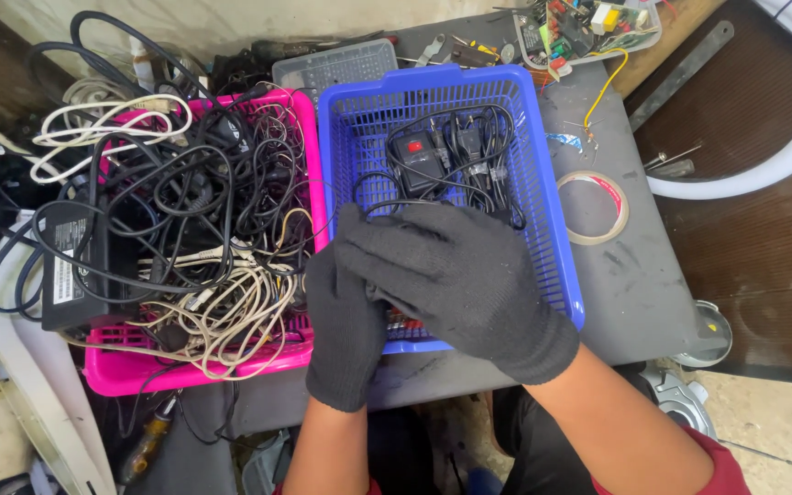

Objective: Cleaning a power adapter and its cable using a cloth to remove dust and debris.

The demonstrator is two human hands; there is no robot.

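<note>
Gloved hands meet over the near end of the blue basket (556, 229) on the counter (639, 275). The right hand (460, 275) lies across the left hand (346, 321); whether their fingers clasp anything cannot be told. The black adapter (417, 158) with its coiled cord lies inside the basket: judged light, rigid-bodied, limp-corded, best gripped by the body. The pink basket (121, 367) holds tangled cables.
</note>
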